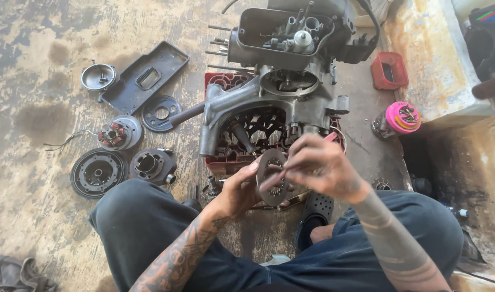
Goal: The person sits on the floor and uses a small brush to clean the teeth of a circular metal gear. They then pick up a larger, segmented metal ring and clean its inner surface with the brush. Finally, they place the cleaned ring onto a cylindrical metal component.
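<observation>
My left hand (pixel 237 186) holds a round metal clutch plate (pixel 270 174) upright by its left edge, just above my knees. My right hand (pixel 319 165) is over the plate's right side, its fingers pinched on the plate's face near the toothed centre hole. Directly beyond my hands lies a grey engine crankcase (pixel 269 108) resting on a red plastic crate (pixel 226 82), its open side showing gears and shafts.
On the stained concrete floor to the left lie a dark flat cover (pixel 144 75), a ring plate (pixel 160 113), a stator with wires (pixel 117 133), a flywheel (pixel 97 172) and a cylinder (pixel 153 164). At right stand a red tray (pixel 389 70) and a pink-lidded container (pixel 401 118).
</observation>
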